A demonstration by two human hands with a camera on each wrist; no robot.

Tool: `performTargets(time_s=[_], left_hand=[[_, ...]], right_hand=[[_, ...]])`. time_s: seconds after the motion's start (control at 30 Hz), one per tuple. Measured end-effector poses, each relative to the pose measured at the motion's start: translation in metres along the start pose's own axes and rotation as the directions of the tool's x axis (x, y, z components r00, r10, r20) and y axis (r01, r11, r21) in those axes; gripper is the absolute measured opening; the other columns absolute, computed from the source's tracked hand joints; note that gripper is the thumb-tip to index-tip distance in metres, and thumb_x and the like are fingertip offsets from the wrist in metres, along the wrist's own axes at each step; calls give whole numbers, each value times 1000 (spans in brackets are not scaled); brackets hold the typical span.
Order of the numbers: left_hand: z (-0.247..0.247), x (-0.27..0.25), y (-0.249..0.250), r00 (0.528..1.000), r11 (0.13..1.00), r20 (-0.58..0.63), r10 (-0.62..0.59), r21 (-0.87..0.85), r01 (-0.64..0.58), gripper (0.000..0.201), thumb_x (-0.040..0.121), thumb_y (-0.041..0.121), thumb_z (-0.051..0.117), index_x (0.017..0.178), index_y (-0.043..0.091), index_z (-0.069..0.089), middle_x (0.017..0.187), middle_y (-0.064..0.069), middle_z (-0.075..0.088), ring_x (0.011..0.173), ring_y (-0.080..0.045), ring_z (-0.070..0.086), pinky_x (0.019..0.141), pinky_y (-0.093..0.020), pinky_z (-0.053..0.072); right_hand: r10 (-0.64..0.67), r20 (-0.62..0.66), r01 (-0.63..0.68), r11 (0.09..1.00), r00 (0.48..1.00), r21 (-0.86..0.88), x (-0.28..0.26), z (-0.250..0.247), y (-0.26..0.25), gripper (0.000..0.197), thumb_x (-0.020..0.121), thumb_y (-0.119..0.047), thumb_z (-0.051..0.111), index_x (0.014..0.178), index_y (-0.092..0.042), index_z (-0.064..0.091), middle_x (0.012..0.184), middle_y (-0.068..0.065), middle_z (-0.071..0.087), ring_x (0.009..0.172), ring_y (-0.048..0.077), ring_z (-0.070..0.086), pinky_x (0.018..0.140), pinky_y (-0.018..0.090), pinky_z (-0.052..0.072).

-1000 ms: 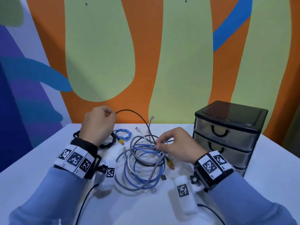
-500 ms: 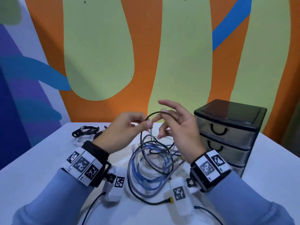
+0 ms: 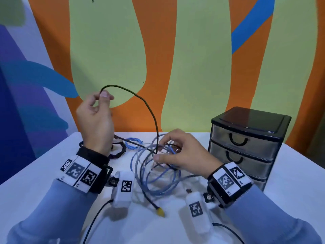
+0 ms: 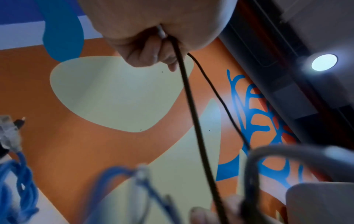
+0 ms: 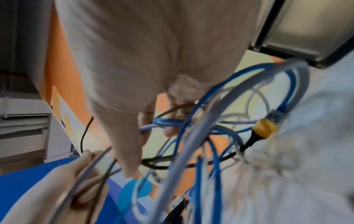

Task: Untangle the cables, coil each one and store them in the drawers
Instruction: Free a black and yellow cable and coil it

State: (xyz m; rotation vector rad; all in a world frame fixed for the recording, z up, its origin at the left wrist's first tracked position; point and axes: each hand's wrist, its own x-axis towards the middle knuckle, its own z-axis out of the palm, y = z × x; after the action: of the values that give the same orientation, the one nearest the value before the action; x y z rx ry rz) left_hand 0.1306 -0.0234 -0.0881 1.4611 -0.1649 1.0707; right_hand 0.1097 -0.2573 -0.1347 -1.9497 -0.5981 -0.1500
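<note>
Half a second ago I had both hands together above the tangle; now my left hand point(image 3: 95, 118) is up and out to the left, thumb and forefinger pinching the black cable point(image 3: 151, 111), which arcs from the pinch down into the heap. From the left wrist view I see two black strands hanging from those curled fingers.

Behind that wrist on the white table point(image 3: 35, 173) lie a black coiled cable point(image 3: 121, 151) and a small blue coiled cable point(image 3: 132, 143), a little apart from the heap. Next comes the tangle of blue and grey cables point(image 3: 154, 175) at the table's middle, with a yellow-tipped plug point(image 3: 160, 211) trailing out at its near edge.

My right hand point(image 3: 182, 152) has dropped onto the tangle — fingers curled round a few blue and grey strands, as the right wrist view shows despite the blur.

Furthest right stands the drawer unit point(image 3: 246, 147), black-topped, three smoky drawers, all closed. Behind everything is a wall mural point(image 3: 193, 59) in orange, pale green and blue. The wrist bands carry square black-and-white code markers — no readable writing.
</note>
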Motion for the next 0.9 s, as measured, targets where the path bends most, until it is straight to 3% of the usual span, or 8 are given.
performTargets(time_s=[0.13,0.33,0.53,0.67,0.73,0.8,0.83,0.9], left_hand=[[-12,10,-10,993,992,-106,-46,110,57,26,102,40,58,82,30,73,68,6,50,68,-21,44,68,-35,36],[-11,9,-11,957,930,-70,-280,227,289,31,88,28,48,68,24,72,62,3,50,69,-25,46,70,-41,38],[-11,-1,-2,925,781,201,-324,609,141,40,95,29,50,70,12,76,84,-10,75,83,-30,65,80,-42,51],[-10,-3,-2,775,743,473,-419,669,-6,32,97,29,62,73,24,84,58,7,62,67,-28,60,60,-31,42],[-9,-4,-2,692,818,615,-378,572,-61,30,99,22,64,81,30,86,60,3,60,59,-19,45,53,-29,33],[-8,-3,-3,644,872,697,-315,480,-92,30,98,14,64,83,28,86,83,-18,65,65,-23,42,56,-30,32],[-8,-3,-3,642,882,701,-310,464,-80,30,97,12,63,81,25,85,86,-26,63,65,-24,40,56,-30,30],[-9,-2,-5,666,871,662,-344,490,-37,34,97,8,62,72,21,81,72,-20,60,60,-23,38,53,-27,31]], right_hand=[[87,-115,-59,971,990,233,1,-3,-2,31,85,-38,86,80,-18,63,80,5,56,72,23,48,68,35,45],[187,-334,-8,882,924,472,7,-5,1,20,95,-25,77,83,-14,65,67,-1,54,57,17,52,67,36,48],[222,-343,41,786,913,617,9,-12,2,16,89,-18,81,95,-10,69,80,-6,55,62,11,38,48,18,32],[317,-265,28,592,911,805,10,-15,-5,15,100,-14,68,101,0,66,84,3,58,62,14,49,48,22,38],[319,-297,5,674,900,739,10,-14,-6,10,101,-8,65,100,1,68,85,8,63,64,14,58,55,20,49],[273,-328,12,752,904,659,10,-11,-5,10,99,-1,66,107,-1,72,91,12,69,73,15,67,69,21,59],[257,-331,19,765,908,644,9,-11,-4,16,98,3,66,112,-2,73,95,12,71,80,17,71,78,24,62],[210,-370,17,852,905,524,7,-13,-3,26,94,8,66,115,-6,74,101,10,75,89,21,76,93,33,61]])
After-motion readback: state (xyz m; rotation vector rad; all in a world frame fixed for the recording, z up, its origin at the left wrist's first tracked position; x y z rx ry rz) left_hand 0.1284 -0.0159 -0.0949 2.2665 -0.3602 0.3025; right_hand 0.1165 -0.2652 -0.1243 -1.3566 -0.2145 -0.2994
